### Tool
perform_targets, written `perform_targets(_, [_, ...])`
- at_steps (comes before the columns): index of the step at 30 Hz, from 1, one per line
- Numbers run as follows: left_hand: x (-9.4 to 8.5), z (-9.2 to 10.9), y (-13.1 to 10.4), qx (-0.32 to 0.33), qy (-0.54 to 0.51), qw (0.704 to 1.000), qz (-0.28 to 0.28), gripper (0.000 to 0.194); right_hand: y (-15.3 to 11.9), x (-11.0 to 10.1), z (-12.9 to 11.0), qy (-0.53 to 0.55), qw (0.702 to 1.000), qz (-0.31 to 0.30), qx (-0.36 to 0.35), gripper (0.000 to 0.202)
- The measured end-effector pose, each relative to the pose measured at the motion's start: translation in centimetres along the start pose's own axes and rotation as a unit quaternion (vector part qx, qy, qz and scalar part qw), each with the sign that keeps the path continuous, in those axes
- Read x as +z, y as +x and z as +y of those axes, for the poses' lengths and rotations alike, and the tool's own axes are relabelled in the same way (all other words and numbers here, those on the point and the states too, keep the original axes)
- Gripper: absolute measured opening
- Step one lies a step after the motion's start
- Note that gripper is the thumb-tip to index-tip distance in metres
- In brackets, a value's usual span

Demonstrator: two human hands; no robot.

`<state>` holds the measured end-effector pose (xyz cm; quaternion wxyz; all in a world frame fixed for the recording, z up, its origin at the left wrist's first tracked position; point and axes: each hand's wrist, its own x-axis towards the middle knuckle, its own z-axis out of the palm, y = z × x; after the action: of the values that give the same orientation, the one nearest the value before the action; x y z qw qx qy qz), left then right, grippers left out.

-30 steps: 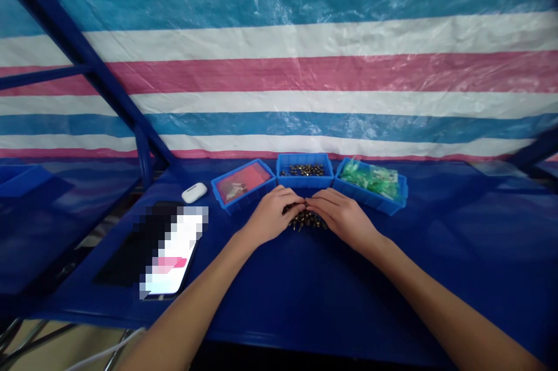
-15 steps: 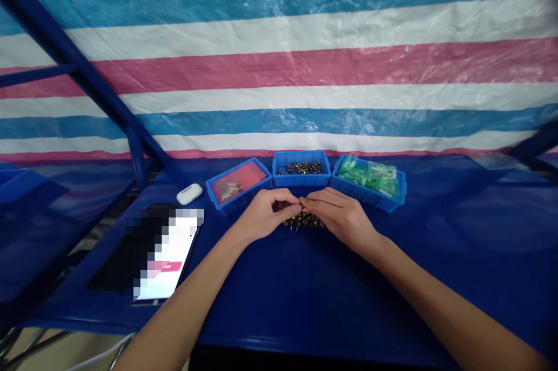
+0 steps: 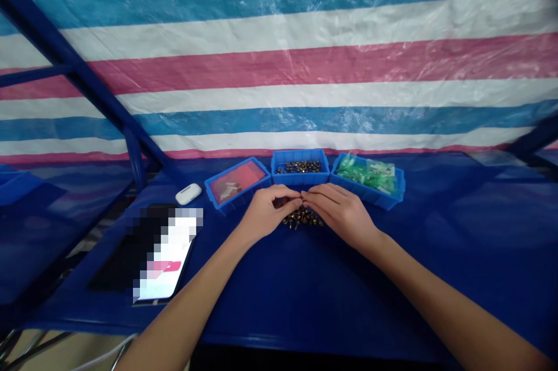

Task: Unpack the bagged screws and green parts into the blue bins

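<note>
My left hand (image 3: 269,211) and my right hand (image 3: 344,211) meet fingertip to fingertip above a pile of small brassy metal parts (image 3: 304,218) on the blue table. Both hands are closed in a pinch; whatever lies between the fingertips is too small to name. Behind them stands a blue bin (image 3: 300,179) with more of the brassy parts inside. A left blue bin (image 3: 238,201) holds a red sheet and some small pale pieces. In the right blue bin (image 3: 370,193) are green plastic packets.
A white rounded case (image 3: 189,193) rests left of the bins. Nearer me, a tablet (image 3: 168,269) with a partly pixelated screen lies by my left forearm. Blue frame bars (image 3: 87,86) rise at the left, before a striped tarp (image 3: 305,68).
My hands have risen slightly off the pile, showing more of it, and their fingertips still meet. The view has shifted a little.
</note>
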<state>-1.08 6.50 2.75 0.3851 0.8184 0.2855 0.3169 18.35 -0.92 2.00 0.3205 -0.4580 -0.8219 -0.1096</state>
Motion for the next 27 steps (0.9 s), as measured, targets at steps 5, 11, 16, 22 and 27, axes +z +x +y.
perform_targets(5, [0.58,-0.11,-0.03,-0.02,0.007,0.999,0.043,0.017,-0.11,0.64,0.21,0.044,0.998,0.026,0.026,0.023])
perform_targets(11, [0.58,0.11,-0.12,-0.003,0.016,0.999,0.042,0.012,-0.24,0.54,0.16,0.041,0.999,0.023,0.019,0.021])
perform_targets(16, [0.5,-0.12,-0.02,0.008,0.035,0.999,0.029,0.012,-0.05,0.42,0.03,0.013,0.999,-0.003,0.029,0.024])
perform_targets(22, [-0.04,0.06,0.0,0.03,0.08,0.996,0.025,0.01,-0.03,0.53,-0.31,0.03,0.999,-0.019,0.032,0.02])
perform_targets(27, [-0.33,0.24,-0.07,0.0,0.071,0.996,0.051,0.026,0.35,0.56,-0.22,0.034,0.998,-0.058,0.01,0.02])
